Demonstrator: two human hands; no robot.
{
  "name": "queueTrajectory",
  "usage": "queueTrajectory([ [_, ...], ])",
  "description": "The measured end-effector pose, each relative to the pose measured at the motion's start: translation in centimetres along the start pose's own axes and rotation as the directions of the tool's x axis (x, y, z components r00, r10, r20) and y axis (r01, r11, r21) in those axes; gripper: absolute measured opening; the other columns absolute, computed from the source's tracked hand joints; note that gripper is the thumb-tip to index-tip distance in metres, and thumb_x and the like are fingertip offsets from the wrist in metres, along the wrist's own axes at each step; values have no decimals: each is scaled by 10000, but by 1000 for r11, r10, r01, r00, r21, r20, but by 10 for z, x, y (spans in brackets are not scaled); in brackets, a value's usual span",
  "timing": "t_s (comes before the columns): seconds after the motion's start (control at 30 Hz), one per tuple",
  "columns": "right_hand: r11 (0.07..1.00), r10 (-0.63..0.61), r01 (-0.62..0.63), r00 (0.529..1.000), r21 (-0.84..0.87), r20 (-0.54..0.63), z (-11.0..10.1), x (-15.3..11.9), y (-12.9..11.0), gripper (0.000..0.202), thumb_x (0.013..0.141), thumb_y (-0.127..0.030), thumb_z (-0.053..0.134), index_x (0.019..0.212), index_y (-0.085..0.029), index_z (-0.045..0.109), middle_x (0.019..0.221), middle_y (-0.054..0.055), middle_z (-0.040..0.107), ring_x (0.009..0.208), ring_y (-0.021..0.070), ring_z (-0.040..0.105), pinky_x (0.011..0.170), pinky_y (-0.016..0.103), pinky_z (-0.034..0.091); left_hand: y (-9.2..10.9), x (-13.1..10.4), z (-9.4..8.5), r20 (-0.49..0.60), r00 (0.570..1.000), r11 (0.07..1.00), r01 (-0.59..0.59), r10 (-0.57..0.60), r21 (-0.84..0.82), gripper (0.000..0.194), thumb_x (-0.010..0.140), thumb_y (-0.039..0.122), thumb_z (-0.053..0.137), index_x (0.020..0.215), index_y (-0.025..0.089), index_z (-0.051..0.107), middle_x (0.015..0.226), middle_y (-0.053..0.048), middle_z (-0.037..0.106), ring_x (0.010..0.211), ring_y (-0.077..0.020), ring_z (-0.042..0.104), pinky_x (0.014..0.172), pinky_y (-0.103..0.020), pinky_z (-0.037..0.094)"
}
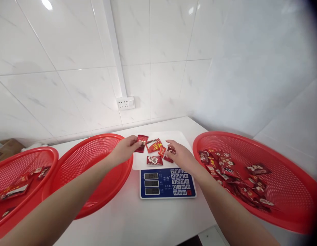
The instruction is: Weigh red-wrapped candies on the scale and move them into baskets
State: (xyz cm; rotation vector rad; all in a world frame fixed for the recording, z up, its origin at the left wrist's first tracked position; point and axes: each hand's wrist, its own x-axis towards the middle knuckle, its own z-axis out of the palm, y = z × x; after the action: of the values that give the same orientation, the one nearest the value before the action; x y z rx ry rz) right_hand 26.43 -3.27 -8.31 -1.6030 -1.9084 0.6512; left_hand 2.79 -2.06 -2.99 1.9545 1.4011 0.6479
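My left hand pinches a dark red packet over the left part of the white scale pan. Over the pan's right side, my right hand has its fingers around a small dark red packet; whether it grips the packet or only touches it is unclear. Between the hands lie a red and yellow packet and a small orange-red packet. Nearer the front lies a red packet with a white label. The scale's blue panel faces me, its digits blurred.
A red basket on the right holds many red packets. Left of the scale is another red basket, with a third basket holding packets at far left. Behind are a tiled wall, a socket and a cardboard box.
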Motion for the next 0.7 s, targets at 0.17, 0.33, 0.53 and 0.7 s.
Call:
queueTrajectory([
  [0.17, 962, 44, -24, 997, -273, 67, 7, 7, 15, 470, 796, -291, 579, 1252, -193, 519, 1221, 127, 575, 1142, 324, 501, 854, 405, 428, -28, -25, -47, -80, 994, 913, 99, -73, 396, 310, 810, 475, 488, 837, 197, 623, 759, -76, 656, 783, -317, 628, 689, -445, 468],
  [0.33, 972, 71, -56, 996, -228, 57, 8, 9, 15, 414, 794, -222, 568, 1206, -217, 527, 1136, 107, 545, 912, 241, 611, 742, 328, 453, -22, -25, -17, 45, 999, 856, -47, 28, 515, 359, 863, 410, 446, 1122, 207, 590, 1212, -104, 602, 1152, -299, 509, 910, -434, 426],
  [0.53, 990, 40, -30, 997, -138, 71, 4, 15, 10, 347, 792, -198, 582, 1137, -221, 555, 1055, 59, 564, 875, 155, 608, 805, 256, 430, -4, 7, 47, 277, 947, 817, -289, 166, 499, 332, 852, 371, 541, 1125, 191, 595, 1175, -102, 621, 1155, -265, 502, 955, -385, 411],
  [0.7, 988, 78, -71, 996, -137, 43, 16, 26, 6, 190, 774, -311, 599, 937, -212, 593, 1024, 63, 594, 794, 168, 602, 689, 274, 413, -1, 21, 65, 309, 942, 825, -277, 132, 493, 234, 830, 317, 608, 997, 153, 623, 1095, -98, 622, 1057, -255, 554, 888, -425, 453],
])
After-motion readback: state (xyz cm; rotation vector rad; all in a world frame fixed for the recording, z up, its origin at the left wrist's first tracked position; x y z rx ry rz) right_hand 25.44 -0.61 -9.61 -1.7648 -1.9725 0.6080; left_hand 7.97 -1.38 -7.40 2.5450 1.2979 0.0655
